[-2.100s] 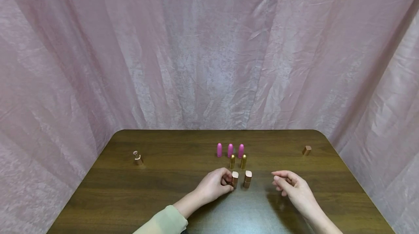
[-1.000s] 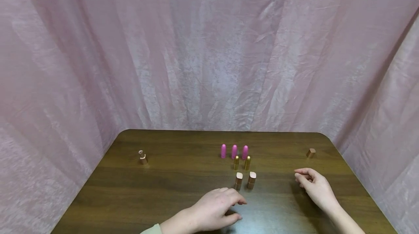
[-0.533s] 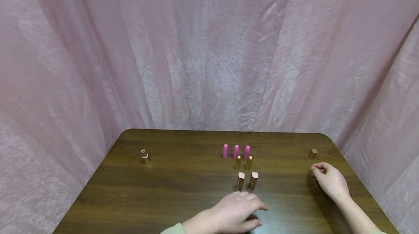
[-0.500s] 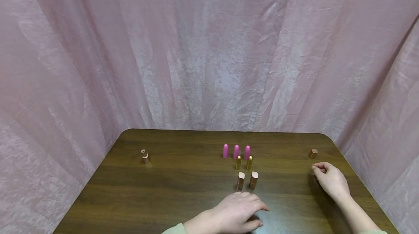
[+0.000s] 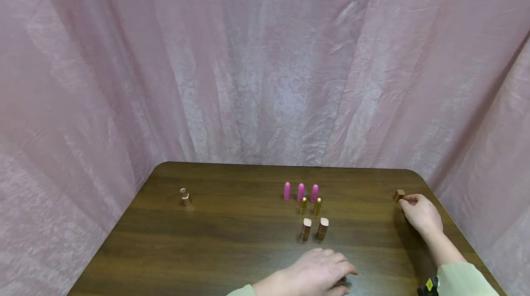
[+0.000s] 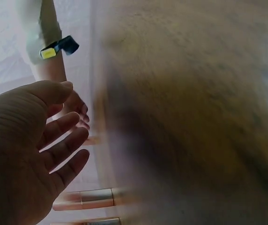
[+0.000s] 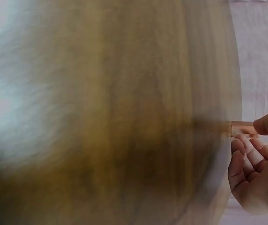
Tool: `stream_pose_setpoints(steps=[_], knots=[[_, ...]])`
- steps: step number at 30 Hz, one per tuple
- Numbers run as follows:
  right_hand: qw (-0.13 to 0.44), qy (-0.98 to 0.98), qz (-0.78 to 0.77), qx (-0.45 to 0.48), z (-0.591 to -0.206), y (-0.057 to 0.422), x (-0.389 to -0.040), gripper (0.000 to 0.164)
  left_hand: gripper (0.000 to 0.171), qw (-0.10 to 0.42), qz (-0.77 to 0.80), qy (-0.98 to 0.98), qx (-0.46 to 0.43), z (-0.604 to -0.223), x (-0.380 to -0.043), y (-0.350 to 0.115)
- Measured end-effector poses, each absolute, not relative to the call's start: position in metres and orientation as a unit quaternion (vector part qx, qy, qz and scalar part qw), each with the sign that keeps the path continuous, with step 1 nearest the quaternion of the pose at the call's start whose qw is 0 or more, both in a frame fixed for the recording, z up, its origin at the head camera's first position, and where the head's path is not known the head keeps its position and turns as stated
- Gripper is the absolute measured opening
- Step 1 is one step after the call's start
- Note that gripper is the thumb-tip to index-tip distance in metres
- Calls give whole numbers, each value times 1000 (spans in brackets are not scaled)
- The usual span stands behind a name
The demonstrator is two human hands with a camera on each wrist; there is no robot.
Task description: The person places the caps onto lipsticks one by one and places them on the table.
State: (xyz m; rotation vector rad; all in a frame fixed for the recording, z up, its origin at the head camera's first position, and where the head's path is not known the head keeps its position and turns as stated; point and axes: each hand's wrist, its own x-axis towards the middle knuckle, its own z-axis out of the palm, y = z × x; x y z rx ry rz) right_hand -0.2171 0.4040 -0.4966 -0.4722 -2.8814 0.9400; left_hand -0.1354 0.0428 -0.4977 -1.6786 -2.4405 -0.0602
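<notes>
My right hand [image 5: 422,215] is at the far right of the table, thumb and fingers pinching a copper-coloured lipstick cap [image 5: 398,195] that stands there. The right wrist view shows the same cap [image 7: 242,129] between the thumb and curled fingers. Near the front, my left hand [image 5: 316,273] hovers with relaxed, spread fingers and holds nothing. Just beyond it two capped copper lipsticks [image 5: 322,229] stand side by side. At the far left stands an uncapped lipstick tube [image 5: 185,197], its inner holder exposed.
Two gold bullet-shaped tubes [image 5: 317,206] stand behind the copper lipsticks. Further back is a row of three pink bullet-shaped tubes [image 5: 301,192]. The brown wooden table [image 5: 232,231] ends at a pink curtain [image 5: 265,79].
The left hand has let go of the left capped lipstick and drawn back toward the front. The right hand has moved right and away to the lipstick cap and taken hold of it.
</notes>
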Motion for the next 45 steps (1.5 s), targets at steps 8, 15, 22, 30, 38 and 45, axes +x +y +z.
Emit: stream_pose_setpoints(steps=[8,15,22,30,38,45], knots=[[23,-945,278,-170,-494,403,-233,69,43,61,-34,-825,-560,-498,-137,48],[30,-952,256,-167,-496,403,-242,55,43,42,-38,-832,-552,-497,-136,45],[61,-947,280,-142,-499,394,-236,46,42,35,-46,-823,-565,-493,-136,40],[63,-875,466,-114,-498,363,-222,49,44,6,-65,-822,-566,-487,-137,30],[23,-695,718,-31,-493,331,-194,25,41,18,-88,-806,-585,-483,-139,18],[-6,-650,759,26,-485,311,-173,25,36,49,-139,-803,-578,-473,-139,-4]])
